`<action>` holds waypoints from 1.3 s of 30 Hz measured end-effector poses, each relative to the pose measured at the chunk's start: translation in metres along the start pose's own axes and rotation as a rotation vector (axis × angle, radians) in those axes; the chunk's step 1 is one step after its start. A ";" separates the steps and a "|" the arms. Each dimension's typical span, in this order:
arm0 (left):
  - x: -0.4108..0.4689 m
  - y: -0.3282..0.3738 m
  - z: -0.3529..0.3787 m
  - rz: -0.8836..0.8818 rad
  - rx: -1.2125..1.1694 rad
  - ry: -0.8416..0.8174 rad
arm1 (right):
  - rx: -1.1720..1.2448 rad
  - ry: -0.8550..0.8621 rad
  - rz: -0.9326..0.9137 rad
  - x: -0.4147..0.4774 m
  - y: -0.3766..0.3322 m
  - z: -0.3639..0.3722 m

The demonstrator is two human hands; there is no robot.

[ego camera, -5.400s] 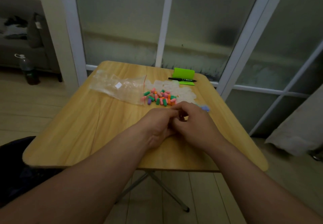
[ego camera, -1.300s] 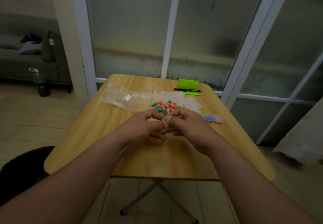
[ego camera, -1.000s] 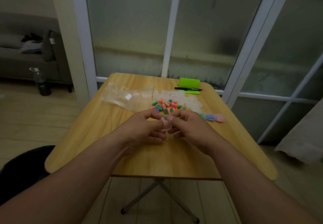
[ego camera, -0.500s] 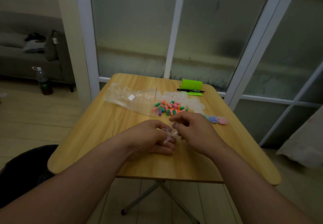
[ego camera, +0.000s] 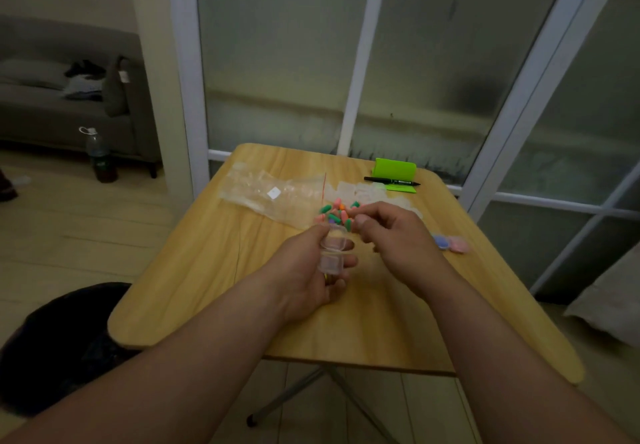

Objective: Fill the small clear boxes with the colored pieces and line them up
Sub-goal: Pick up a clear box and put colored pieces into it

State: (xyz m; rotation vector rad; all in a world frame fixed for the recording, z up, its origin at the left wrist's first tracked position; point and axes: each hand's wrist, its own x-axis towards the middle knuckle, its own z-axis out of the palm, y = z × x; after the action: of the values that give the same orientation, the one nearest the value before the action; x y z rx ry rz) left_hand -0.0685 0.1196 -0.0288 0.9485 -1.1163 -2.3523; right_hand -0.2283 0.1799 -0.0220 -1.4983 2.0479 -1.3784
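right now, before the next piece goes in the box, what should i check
1. Clear box held by the left hand: ok, fingers curl round it above the table.
2. Lid open: ok, the two halves stand apart.
3. Piece pinched in the right hand: cannot tell, its fingertips are blurred at the pile's edge.
4. Pile of colored pieces in reach: ok, the right hand is at it.
5. Filled boxes lined up: ok, a blue and a pink one sit side by side.
6. Room left in the held box: cannot tell.
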 end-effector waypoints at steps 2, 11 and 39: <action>0.001 0.004 -0.001 0.015 -0.057 0.055 | -0.188 0.101 0.011 0.010 0.012 0.003; 0.009 0.009 -0.010 -0.002 -0.135 0.058 | -0.607 0.130 -0.028 0.030 0.021 0.035; -0.005 -0.001 0.007 0.018 -0.137 0.044 | -0.251 0.131 0.089 -0.011 0.009 -0.009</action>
State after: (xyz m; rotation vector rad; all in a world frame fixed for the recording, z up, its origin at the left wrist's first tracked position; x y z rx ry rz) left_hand -0.0697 0.1266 -0.0244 0.9327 -0.9304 -2.3479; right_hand -0.2350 0.1946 -0.0284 -1.4214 2.4138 -1.2543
